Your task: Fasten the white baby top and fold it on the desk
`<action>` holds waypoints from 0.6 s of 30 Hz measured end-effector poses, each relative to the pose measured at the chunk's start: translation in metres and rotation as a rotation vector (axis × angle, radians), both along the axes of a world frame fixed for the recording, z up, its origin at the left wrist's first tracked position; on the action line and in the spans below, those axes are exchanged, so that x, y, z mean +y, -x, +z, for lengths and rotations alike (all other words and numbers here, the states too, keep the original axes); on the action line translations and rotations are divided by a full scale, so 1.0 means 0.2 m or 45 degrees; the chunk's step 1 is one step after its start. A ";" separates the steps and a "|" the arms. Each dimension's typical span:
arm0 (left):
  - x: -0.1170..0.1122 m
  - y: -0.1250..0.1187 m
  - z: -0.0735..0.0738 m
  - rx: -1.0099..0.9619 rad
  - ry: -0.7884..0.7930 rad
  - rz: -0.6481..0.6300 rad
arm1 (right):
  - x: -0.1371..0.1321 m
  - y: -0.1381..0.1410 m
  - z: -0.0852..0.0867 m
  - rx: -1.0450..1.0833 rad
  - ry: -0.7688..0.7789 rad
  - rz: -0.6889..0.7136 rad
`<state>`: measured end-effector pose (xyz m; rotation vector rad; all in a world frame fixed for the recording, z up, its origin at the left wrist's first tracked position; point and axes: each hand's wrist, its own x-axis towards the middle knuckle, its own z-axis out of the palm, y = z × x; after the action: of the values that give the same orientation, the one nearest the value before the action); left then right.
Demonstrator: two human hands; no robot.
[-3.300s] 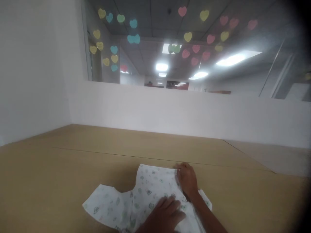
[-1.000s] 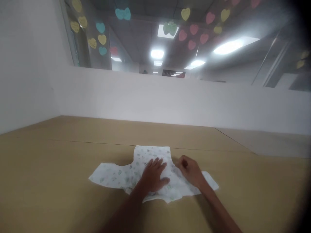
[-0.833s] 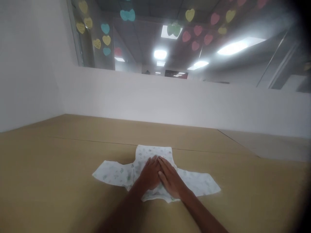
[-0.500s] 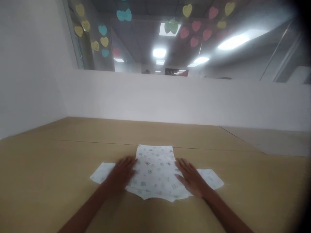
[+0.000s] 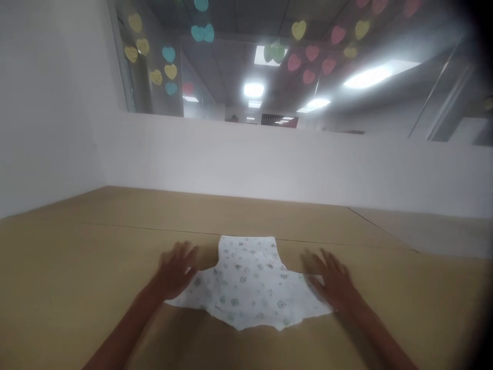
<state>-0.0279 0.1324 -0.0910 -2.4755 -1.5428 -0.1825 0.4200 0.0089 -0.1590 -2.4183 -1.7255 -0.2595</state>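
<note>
A small white baby top point(image 5: 250, 282) with a print of little animal figures lies spread on the table, its sleeves pointing out to both sides and its neckline towards me. My left hand point(image 5: 177, 270) is over the end of the left sleeve, fingers apart and a little blurred. Over the right sleeve's end is my right hand point(image 5: 327, 275), its fingers also spread and smeared at the tips. Both sleeve ends are partly hidden by my hands. Whether the palms touch the cloth, I cannot tell.
The brown table point(image 5: 96, 267) has a thin seam running across it behind the top. A white wall point(image 5: 231, 159) rises at its far edge, with a window above bearing heart-shaped paper notes point(image 5: 311, 52). Another white wall point(image 5: 50, 113) stands at the left.
My hands have moved outward from the sides of the top's body to the sleeve ends. The printed sleeves now show between hands and body. The view has tilted slightly up.
</note>
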 end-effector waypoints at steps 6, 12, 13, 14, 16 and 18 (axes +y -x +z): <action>-0.07 -0.61 -0.07 0.026 0.279 -0.301 | 0.29 0.56 0.13 0.185 -0.312 0.632; -0.04 -0.70 -0.32 0.133 -0.064 -0.369 | 0.31 0.67 -0.05 0.248 -0.205 0.809; -0.03 -0.69 -0.33 0.132 -0.068 -0.396 | 0.30 0.65 -0.07 0.246 -0.233 0.816; -0.02 -0.68 -0.34 0.131 -0.057 -0.414 | 0.29 0.64 -0.08 0.246 -0.257 0.825; -0.01 -0.68 -0.35 0.130 -0.028 -0.440 | 0.28 0.61 -0.07 0.261 -0.260 0.848; 0.00 -0.68 -0.35 0.119 -0.001 -0.449 | 0.28 0.57 -0.03 0.306 -0.204 0.853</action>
<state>0.1083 0.1329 -0.1602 -2.6949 -1.0606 -0.1211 0.3061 0.0659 -0.1654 -1.5654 -2.1616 -0.0139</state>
